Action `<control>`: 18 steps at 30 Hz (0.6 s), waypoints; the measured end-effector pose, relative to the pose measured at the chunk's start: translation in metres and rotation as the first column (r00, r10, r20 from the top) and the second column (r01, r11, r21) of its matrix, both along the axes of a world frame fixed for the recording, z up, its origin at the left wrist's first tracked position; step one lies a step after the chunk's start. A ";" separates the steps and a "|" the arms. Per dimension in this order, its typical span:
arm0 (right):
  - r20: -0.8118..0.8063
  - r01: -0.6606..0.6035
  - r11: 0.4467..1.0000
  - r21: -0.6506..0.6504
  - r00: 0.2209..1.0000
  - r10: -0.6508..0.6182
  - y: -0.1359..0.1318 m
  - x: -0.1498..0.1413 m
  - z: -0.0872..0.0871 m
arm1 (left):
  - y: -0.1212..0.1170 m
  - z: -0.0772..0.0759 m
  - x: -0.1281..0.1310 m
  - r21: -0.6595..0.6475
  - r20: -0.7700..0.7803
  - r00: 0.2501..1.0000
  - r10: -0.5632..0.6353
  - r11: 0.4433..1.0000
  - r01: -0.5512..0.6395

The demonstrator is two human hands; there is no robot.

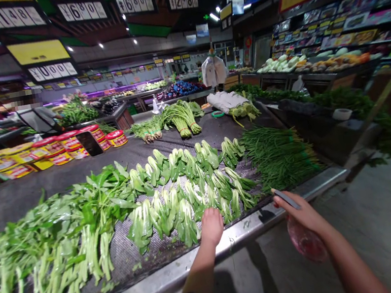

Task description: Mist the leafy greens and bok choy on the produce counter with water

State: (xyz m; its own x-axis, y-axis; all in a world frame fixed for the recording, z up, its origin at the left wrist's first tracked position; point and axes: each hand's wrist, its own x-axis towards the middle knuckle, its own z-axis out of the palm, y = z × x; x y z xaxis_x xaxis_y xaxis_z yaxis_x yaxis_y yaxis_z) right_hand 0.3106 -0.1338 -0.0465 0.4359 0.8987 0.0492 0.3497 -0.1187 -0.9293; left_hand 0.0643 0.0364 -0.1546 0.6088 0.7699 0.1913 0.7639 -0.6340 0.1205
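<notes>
My left hand (212, 226) is closed at the front row of bok choy (185, 218), its curled fingers on the leaves of one head; the fingertips are hidden. My right hand (302, 213) is wrapped around a spray bottle (307, 243) with a grey head and a translucent pinkish body, held past the front edge of the stand. The bottle's nozzle points toward the bundled garlic chives (283, 154). Bok choy heads lie in two rows on dark mesh, some with a wet shine.
Long-stemmed leafy greens (70, 227) cover the stand's left side. A metal rail (151, 286) runs along its front. Behind are red-lidded tubs (53, 148), a phone (90, 143), bundled greens (181, 119) and a wrapped bunch (229, 102). A person (37, 118) stands far left.
</notes>
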 end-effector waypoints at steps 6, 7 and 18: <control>-0.134 0.031 1.000 -0.002 0.991 -0.031 0.042 0.002 0.011 | -0.001 0.001 -0.001 0.018 0.014 1.000 0.018 1.000 -0.018; -0.123 0.057 0.998 0.008 0.991 -0.055 0.051 0.004 0.013 | -0.001 0.001 -0.001 0.019 0.014 1.000 0.018 1.000 -0.018; 0.038 0.114 0.986 0.122 0.992 -0.119 0.135 0.018 0.021 | 0.002 0.004 -0.002 0.036 0.011 0.999 0.038 0.999 -0.038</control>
State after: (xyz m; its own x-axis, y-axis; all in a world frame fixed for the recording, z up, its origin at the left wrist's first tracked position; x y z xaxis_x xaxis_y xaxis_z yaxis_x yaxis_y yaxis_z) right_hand 0.3287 0.0016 -0.0252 0.5322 0.8283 0.1748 0.3817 -0.0505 -0.9229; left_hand 0.0620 0.0386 -0.1502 0.5772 0.7850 0.2252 0.7863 -0.6087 0.1064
